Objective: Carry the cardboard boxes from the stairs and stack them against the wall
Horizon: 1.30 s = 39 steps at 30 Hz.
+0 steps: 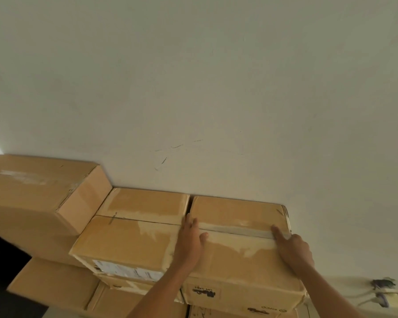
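Lower centre of the frame, a taped cardboard box [237,211] sits against the white wall [193,88]. The left hand [189,239] lies flat at its left edge. The right hand [294,249] points its forefinger along the tape seam [237,230].

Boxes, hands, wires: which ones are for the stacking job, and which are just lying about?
For the job: the right box, the left hand and right hand on it, the stacked boxes beside it, the wall.
Just lying about: the plugs and wires low on the right.
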{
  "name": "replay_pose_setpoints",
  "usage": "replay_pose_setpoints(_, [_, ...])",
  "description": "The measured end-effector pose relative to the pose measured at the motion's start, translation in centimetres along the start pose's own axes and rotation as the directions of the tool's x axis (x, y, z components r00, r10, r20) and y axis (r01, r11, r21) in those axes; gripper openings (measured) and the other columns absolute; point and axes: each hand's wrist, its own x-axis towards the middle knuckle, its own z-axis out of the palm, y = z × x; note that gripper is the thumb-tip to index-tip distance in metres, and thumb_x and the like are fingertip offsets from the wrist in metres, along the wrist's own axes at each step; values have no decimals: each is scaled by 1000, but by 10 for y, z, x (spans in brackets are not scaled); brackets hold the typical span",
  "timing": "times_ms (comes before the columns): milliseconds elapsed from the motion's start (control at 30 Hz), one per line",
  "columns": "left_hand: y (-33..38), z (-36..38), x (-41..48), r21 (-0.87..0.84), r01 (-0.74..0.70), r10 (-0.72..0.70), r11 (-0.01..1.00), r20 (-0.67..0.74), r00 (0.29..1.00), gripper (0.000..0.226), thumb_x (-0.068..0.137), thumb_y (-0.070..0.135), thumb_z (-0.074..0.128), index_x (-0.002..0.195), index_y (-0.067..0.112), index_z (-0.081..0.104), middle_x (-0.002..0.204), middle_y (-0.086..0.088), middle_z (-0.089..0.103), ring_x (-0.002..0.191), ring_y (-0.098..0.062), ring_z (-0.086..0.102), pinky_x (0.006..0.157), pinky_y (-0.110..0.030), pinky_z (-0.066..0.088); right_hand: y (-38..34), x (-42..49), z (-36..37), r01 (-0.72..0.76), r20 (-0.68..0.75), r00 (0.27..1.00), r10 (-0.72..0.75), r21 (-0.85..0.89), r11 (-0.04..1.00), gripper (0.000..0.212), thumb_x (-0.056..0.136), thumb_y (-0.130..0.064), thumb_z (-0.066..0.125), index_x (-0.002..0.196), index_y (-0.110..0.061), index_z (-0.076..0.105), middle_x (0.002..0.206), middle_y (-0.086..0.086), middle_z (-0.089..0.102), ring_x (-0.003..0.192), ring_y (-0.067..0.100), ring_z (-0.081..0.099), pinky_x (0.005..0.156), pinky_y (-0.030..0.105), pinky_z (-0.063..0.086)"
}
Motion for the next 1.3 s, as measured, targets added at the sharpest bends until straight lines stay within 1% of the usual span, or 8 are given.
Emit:
replay_pose_setpoints(100, [-3, -4, 2, 242, -102, 115, 965, -39, 993, 45, 102, 36, 33, 143, 19, 39, 162, 2, 5, 149, -14, -4, 120, -40, 0, -6, 1, 3, -15, 1, 1000, 15, 11, 1000, 79, 86, -73, 39, 122, -3, 53, 110, 16, 61, 88, 32, 56, 78, 38, 47])
replay_pose_setpoints(300, [-22, -17, 1, 194, 4, -22, 981, 89, 996, 57, 91, 64, 36, 143, 41, 29, 161, 2, 2, 149, -18, 1, 112, -62, 8, -11, -4, 11, 2, -1, 1000, -2, 19, 1000, 80, 86, -73, 39, 121, -2, 54, 112, 16, 62, 98, 34, 59, 81, 38, 47])
replay_pose_setpoints(500, [-34, -10, -2, 150, 10, -31, 989, 141, 990, 64, 86, 72, 35, 144, 51, 17, 160, 12, -11, 148, -11, -10, 114, -58, -5, -6, 3, 18, 50, -39, 998, -50, 0, 999, 81, 77, -81, 42, 105, -6, 57, 92, 10, 63, 81, 29, 61, 74, 39, 54])
replay_pose_setpoints(667, [-33, -22, 4, -11, 67, -62, 998, 240, 969, 61, 84, 65, 51, 138, 51, 27, 160, 15, -8, 147, -8, -9, 114, -53, -11, -9, 1, 21, 55, -60, 997, -58, -55, 997, 79, 83, -75, 41, 119, -5, 42, 104, 14, 57, 88, 34, 58, 73, 38, 48])
replay_pose_setpoints(900, [-79, -48, -41, -72, 203, -213, 976, -182, 960, 46, 92, 39, 55, 132, 18, 49, 155, 0, 26, 142, -17, 27, 110, -36, 29, -39, -3, 14, 318, -85, 929, -360, -313, 895, 82, 89, -50, 52, 149, -10, 12, 158, 19, 6, 140, 40, 21, 110, 53, 25])
replay_pose_setpoints(1100, [-113, -67, -86, -372, 510, -607, 776, -220, 764, 55, 91, 39, 57, 136, 10, 43, 149, -12, 30, 136, -31, 34, 107, -44, 37, -87, -54, 60, 543, 174, 838, -518, -365, 756, 79, 94, -60, 37, 153, -14, 11, 161, 16, -9, 148, 35, -1, 118, 51, 3])
replay_pose_setpoints(1233, [-118, -77, -106, -693, 632, -754, 347, 195, 627, 76, 92, 53, 51, 150, 10, 25, 154, -6, 31, 137, -26, 35, 107, -39, 34, -93, -90, 103, 607, 327, 794, -512, -408, 682, 98, 87, -75, 28, 154, -11, -2, 159, 19, -14, 146, 39, -16, 118, 51, -8])
replay_pose_setpoints(1300, [-125, -74, -112, -667, 685, -726, 293, 311, 613, 81, 89, 60, 49, 150, 14, 24, 152, -4, 34, 136, -25, 37, 109, -41, 35, -95, -98, 110, 597, 319, 802, -505, -451, 663, 106, 83, -80, 24, 153, -6, -5, 159, 21, -15, 144, 41, -18, 118, 52, -8])
